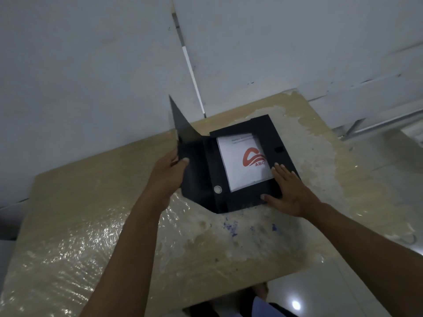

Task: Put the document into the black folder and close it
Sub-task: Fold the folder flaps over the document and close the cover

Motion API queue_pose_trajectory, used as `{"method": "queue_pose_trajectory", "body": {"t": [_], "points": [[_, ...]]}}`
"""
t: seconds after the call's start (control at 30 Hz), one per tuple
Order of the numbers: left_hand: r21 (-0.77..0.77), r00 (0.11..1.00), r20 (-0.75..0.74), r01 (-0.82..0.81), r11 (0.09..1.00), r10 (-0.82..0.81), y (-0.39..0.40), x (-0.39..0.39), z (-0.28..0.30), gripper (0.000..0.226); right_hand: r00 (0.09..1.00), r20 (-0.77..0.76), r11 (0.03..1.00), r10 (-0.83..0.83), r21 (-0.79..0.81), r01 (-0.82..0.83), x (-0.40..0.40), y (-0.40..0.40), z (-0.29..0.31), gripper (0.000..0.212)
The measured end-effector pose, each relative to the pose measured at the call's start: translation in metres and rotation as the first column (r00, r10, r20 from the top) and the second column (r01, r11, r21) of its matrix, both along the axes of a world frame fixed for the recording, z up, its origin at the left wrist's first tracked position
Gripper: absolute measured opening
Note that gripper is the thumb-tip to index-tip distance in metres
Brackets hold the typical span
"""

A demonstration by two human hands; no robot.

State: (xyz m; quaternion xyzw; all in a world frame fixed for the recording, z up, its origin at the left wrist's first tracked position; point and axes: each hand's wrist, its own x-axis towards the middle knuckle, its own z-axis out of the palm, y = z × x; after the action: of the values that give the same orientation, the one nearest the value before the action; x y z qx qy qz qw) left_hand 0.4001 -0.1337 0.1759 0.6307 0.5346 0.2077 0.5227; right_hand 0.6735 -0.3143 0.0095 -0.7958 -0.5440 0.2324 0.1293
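Observation:
The black folder (240, 197) lies on the wooden table (91, 213), near the far corner by the wall. Inside it rests the white document (235, 170) with a red logo, framed by the folder's black inner flaps on the top, right and bottom. My left hand (168, 171) grips the edge of the folder's front cover (183, 133), which stands raised and tilted up on the left. My right hand (290, 192) lies flat, fingers spread, pressing down on the right and bottom flaps. A round silver snap (217, 189) shows on the folder's spine area.
The table top is covered in wrinkled glossy plastic with blue ink stains (231, 227) near the middle. A grey-white wall (91, 65) stands right behind the table. A tiled floor (389, 138) and a metal frame (384, 124) lie to the right.

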Motion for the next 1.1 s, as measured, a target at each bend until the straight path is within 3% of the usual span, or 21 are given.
{"method": "queue_pose_trajectory", "body": {"t": [0.13,0.23,0.27,0.37,0.47,0.57,0.7,0.83,0.93,1.1], "points": [[-0.056,0.987,0.061,0.155,0.986,-0.152,-0.012,0.048,0.006,0.027,0.972,-0.213,0.948,-0.096,0.278,0.155,-0.015,0.01,0.047,0.088],[-0.028,0.977,0.082,0.201,0.979,-0.199,-0.027,0.081,0.002,0.023,0.917,-0.386,0.833,-0.105,0.469,0.293,-0.025,0.02,0.088,0.061],[-0.023,0.976,0.092,0.201,0.979,-0.198,-0.031,0.09,-0.002,0.032,0.912,-0.402,0.786,-0.082,0.537,0.307,-0.027,0.022,0.101,0.057],[-0.046,0.982,0.082,0.176,0.983,-0.172,-0.041,0.111,-0.014,0.065,0.965,-0.259,0.66,0.046,0.732,0.165,-0.033,0.022,0.129,0.058],[-0.044,0.981,0.057,0.19,0.981,-0.187,-0.046,0.121,-0.034,0.067,0.987,-0.009,0.61,0.159,0.787,-0.091,-0.037,0.019,0.133,0.059],[0.01,0.968,-0.105,0.232,0.973,-0.229,-0.048,0.12,-0.063,0.058,0.982,0.152,0.672,0.113,0.716,-0.188,-0.036,0.014,0.11,0.058],[0.078,0.882,-0.341,0.37,0.926,-0.324,-0.046,0.105,-0.11,0.062,0.972,0.234,0.839,-0.006,0.53,-0.122,-0.018,0.002,0.061,0.069],[0.123,0.814,-0.457,0.457,0.881,-0.359,-0.054,0.095,-0.149,0.068,0.972,0.231,0.979,0.033,0.188,-0.078,0.007,-0.01,0.02,0.102],[0.187,0.776,-0.522,0.509,0.84,-0.354,-0.062,0.094,-0.164,0.07,0.984,0.153,0.996,0.089,-0.032,-0.085,0.018,-0.012,-0.003,0.122],[0.244,0.734,-0.617,0.52,0.819,-0.282,-0.07,0.097,-0.173,0.067,0.972,0.206,0.994,0.109,-0.017,-0.108,0.02,-0.015,-0.018,0.113]]}}
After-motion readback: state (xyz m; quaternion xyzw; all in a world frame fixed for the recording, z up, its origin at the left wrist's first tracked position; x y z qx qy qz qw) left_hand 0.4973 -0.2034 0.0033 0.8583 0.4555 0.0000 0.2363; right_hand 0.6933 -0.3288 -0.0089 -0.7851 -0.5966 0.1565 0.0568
